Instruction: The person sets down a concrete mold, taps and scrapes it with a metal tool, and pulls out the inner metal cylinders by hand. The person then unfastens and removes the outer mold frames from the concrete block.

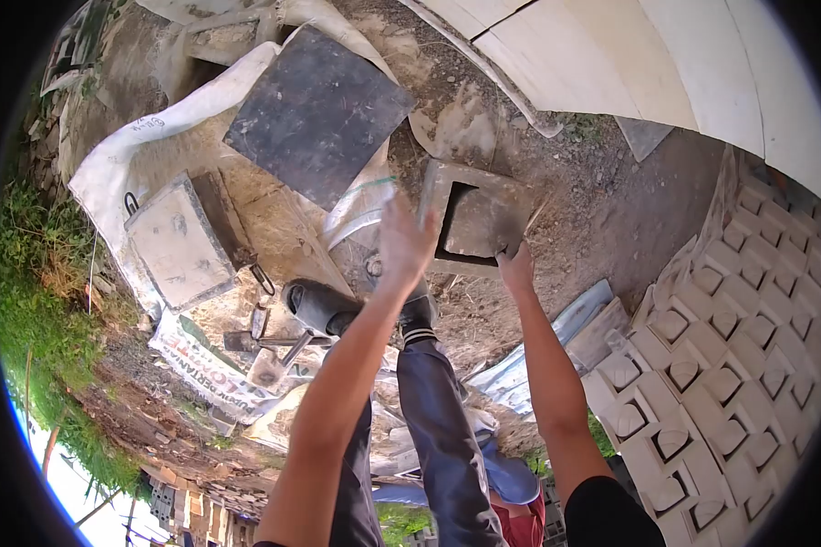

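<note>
A square grey frame (490, 180) with a recessed middle lies on the ground ahead of my feet. At its near right edge is my right hand (517, 266), its fingers closed on the rim. My left hand (405, 239) is just left of the frame, blurred, with its fingers apart and nothing visible in it. Beyond my left hand, a dark square board (319, 117) rests over white sacking. To the left sits a pale rectangular mould (179, 244) with metal handles.
Trowel-like tools (269, 365) lie beside my dark shoe (314, 306). Rows of moulded blocks (721, 365) cover the right side. Large pale panels (629, 55) stand at the upper right. Another person in a red garment (520, 521) is behind my legs.
</note>
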### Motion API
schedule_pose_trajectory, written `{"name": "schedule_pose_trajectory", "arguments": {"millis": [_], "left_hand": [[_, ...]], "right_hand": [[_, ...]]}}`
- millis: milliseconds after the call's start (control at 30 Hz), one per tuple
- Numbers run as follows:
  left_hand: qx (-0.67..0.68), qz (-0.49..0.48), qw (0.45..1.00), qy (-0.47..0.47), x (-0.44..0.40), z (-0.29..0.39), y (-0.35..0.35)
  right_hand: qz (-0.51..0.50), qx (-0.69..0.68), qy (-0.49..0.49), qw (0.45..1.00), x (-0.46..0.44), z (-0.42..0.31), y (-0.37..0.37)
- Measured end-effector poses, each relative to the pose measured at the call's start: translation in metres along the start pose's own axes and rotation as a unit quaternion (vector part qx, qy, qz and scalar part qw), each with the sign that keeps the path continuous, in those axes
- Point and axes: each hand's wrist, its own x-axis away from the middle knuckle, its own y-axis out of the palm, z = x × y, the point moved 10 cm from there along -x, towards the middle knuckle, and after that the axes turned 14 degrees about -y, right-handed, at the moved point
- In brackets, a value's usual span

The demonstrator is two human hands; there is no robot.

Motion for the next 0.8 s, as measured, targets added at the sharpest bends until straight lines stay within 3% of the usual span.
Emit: {"name": "schedule_pose_trajectory", "arguments": {"millis": [67, 167, 200, 267, 300, 400, 500, 533, 633, 700, 800], "left_hand": [[0.000, -0.100, 0.994, -0.051, 0.003, 0.008, 0.043], [0.012, -0.146, 0.988, -0.052, -0.002, 0.018, 0.063], [0.020, -0.138, 0.988, -0.063, -0.004, 0.008, 0.064], [0.098, -0.081, 0.991, 0.041, -0.006, 0.011, 0.053], [0.102, -0.070, 0.992, 0.035, -0.012, 0.008, 0.046], [0.038, -0.142, 0.988, 0.048, -0.015, 0.008, 0.055], [0.042, -0.162, 0.985, 0.036, -0.026, 0.001, 0.063], [0.108, -0.123, 0.985, 0.056, -0.027, 0.004, 0.045], [0.099, -0.153, 0.983, 0.024, -0.017, -0.006, 0.023], [0.155, -0.229, 0.960, -0.033, 0.004, -0.029, 0.012], [0.273, -0.206, 0.923, -0.180, 0.065, -0.092, -0.021]], "right_hand": [[0.008, 0.006, -0.027, 1.000, -0.001, 0.006, 0.005], [-0.009, 0.027, -0.040, 0.999, -0.003, -0.003, 0.001], [-0.023, 0.037, -0.017, 0.999, -0.004, -0.003, 0.000], [-0.020, 0.036, -0.044, 0.998, -0.002, -0.002, -0.003], [-0.007, 0.033, -0.064, 0.997, -0.006, -0.014, -0.006], [-0.022, 0.095, -0.074, 0.993, -0.002, -0.032, -0.019], [0.001, 0.132, -0.114, 0.985, 0.006, -0.069, -0.046], [0.001, 0.139, -0.134, 0.981, 0.003, -0.091, -0.055], [-0.022, 0.235, -0.145, 0.961, 0.011, -0.140, -0.077], [-0.135, 0.271, -0.157, 0.940, 0.012, -0.160, -0.076], [-0.204, 0.321, -0.203, 0.902, 0.042, -0.223, -0.071]]}}
